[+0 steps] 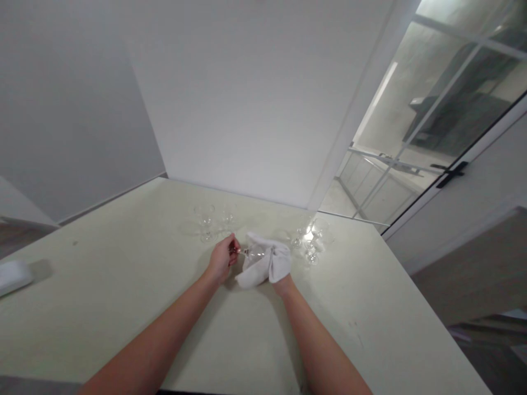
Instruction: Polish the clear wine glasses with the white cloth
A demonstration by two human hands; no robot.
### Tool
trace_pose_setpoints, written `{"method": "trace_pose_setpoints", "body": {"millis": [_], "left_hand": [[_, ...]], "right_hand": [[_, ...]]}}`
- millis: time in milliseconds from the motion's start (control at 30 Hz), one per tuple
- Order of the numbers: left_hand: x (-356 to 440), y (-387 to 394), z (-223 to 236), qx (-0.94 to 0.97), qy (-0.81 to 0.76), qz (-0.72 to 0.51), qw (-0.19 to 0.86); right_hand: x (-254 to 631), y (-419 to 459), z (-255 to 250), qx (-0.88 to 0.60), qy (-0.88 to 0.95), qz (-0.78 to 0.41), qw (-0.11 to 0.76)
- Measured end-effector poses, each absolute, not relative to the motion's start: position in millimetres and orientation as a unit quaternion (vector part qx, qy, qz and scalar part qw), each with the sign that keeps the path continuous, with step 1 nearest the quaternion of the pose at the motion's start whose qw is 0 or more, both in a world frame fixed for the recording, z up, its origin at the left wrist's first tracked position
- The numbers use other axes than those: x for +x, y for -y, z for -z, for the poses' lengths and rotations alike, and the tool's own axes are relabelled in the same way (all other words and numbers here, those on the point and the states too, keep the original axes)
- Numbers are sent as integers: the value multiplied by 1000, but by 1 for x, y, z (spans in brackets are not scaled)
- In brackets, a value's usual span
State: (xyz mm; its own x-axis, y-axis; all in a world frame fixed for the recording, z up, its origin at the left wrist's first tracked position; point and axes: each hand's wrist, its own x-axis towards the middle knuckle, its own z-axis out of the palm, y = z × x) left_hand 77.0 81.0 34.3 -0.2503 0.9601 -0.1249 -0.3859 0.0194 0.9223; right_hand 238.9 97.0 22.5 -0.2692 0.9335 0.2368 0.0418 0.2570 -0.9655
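My left hand is closed around the stem end of a clear wine glass, which lies sideways above the table with its bowl pointing right. A white cloth wraps partly under and around the bowl. My right hand is almost wholly covered by this cloth and bunches it at the mouth of the glass; its fingers are hidden. Just beyond my left hand stand clear stemmed glasses. To the right of the cloth is another group of clear stemmed glasses, their outlines faint against the tabletop.
The pale table reaches back to a white wall. A white object sits at the table's left edge. On the right are a glass-paned partition and a door with a black handle.
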Motion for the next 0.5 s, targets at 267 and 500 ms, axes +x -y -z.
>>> {"method": "trace_pose_setpoints", "body": {"millis": [267, 500], "left_hand": [[79, -78, -42, 393, -510, -587, 491], [77, -76, -45, 470, -477, -601, 437]], "right_hand": [[233, -80, -45, -235, 608, -629, 424], [232, -96, -23, -267, 617, -594, 442]]}}
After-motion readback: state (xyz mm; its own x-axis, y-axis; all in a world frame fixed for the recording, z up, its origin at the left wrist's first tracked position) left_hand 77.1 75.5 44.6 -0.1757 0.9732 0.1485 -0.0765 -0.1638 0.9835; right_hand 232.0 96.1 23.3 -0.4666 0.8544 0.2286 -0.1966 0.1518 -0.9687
